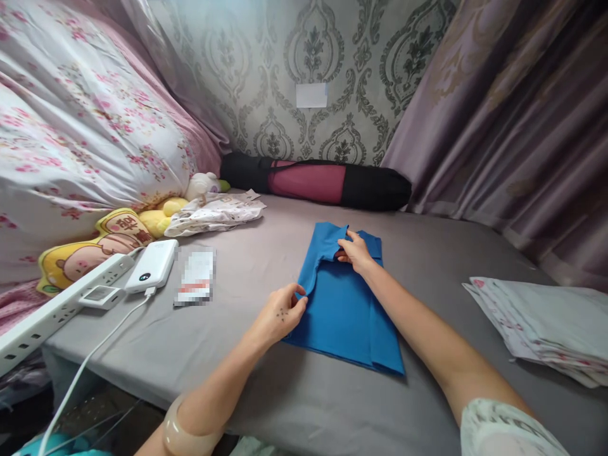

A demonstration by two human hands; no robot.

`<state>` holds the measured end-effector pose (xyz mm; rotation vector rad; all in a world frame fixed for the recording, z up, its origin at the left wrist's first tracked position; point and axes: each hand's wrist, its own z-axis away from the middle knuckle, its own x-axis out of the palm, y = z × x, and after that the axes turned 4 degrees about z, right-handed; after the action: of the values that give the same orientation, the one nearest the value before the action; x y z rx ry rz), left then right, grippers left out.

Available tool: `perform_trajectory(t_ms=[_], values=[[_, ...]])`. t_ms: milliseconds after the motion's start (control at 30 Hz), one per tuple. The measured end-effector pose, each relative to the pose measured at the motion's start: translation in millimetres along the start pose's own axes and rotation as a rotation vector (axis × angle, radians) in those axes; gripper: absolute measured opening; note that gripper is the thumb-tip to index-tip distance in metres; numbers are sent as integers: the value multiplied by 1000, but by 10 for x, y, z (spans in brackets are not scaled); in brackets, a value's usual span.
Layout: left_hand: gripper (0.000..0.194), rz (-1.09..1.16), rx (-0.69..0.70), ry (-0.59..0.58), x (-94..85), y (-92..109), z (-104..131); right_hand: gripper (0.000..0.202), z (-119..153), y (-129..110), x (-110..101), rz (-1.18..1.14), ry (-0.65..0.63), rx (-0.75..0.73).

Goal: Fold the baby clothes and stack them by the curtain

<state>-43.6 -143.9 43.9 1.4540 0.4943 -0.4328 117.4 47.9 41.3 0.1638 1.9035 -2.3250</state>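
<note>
A blue garment, partly folded into a long shape, lies flat on the grey sheet in front of me. My left hand pinches its left edge between thumb and fingers, low on that side. Toward the far end, my right hand grips a lifted flap of the same cloth, and some fingertips are hidden under the fabric. Between the two hands the left edge is raised and bent inward. What kind of garment it is I cannot make out.
On the right lies a stack of folded light cloths. To the left are a white power bank with a cable, a power strip, a blurred packet and a plush toy. A black-and-red bag lies along the wall.
</note>
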Motion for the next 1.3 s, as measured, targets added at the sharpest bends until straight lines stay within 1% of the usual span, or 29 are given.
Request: perform_trajectory(t_ms=[133, 233, 267, 333, 433, 533, 567, 633, 700, 733, 833, 933, 1100, 1200, 1300], values=[[23, -22, 13, -14, 35, 15, -1, 44, -3, 80, -7, 62, -2, 52], [23, -21, 23, -21, 41, 22, 0, 45, -48, 112, -16, 112, -9, 38], [23, -14, 29, -20, 40, 23, 1, 48, -69, 124, -25, 143, -4, 7], [24, 10, 45, -11, 39, 27, 7, 51, -116, 150, -57, 246, 5, -104], [28, 66, 63, -38, 34, 44, 20, 50, -181, 180, -123, 494, -7, -274], [35, 111, 64, -104, 20, 62, 23, 47, -224, 164, -174, 757, 30, -308], [37, 115, 62, -107, 11, 59, 19, 46, -234, 147, -179, 823, 65, -308], [38, 88, 71, -69, -11, 28, 3, 44, -259, 99, -161, 914, 141, -334], [33, 8, 123, 6, -33, -40, -21, 41, -301, 42, -104, 972, 179, -385], [30, -40, 170, 37, -41, -85, -33, 39, -331, 13, -62, 1000, 173, -416], [25, -163, 331, 67, -41, -219, -60, 36, -452, -73, 101, 1075, 105, -465], [22, -253, 416, 21, -12, -285, -66, 35, -580, -149, 275, 1129, 47, -429], [23, -325, 494, -58, 44, -272, -48, 31, -754, -185, 493, 1201, -20, -350], [29, -350, 535, -78, 70, -271, -36, 28, -853, -146, 564, 1198, 0, -327], [39, -415, 528, -110, 104, -267, -26, 24, -945, -97, 602, 1167, 28, -321]])
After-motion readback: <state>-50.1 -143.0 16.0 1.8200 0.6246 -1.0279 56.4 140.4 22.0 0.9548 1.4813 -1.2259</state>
